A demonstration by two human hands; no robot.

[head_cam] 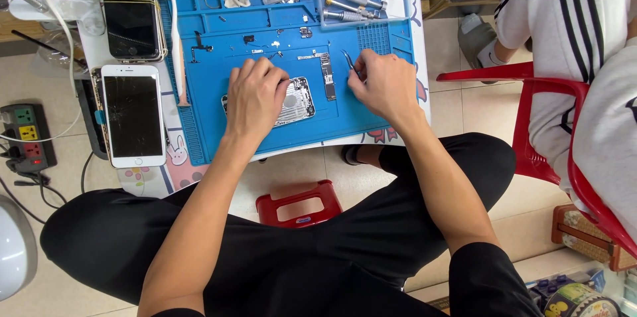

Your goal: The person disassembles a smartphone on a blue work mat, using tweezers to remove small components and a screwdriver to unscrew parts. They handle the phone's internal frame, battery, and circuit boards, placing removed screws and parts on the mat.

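My left hand rests on an opened silver phone housing lying on a blue repair mat, pressing it down. My right hand grips thin metal tweezers, tips pointing up just right of a narrow circuit board beside the housing. Tiny screws and small parts are scattered on the mat above the housing.
A white phone with a cracked screen and a black phone lie left of the mat. Screwdrivers sit in a tray at the top. A power strip lies on the floor left, a red stool below, a seated person on a red chair right.
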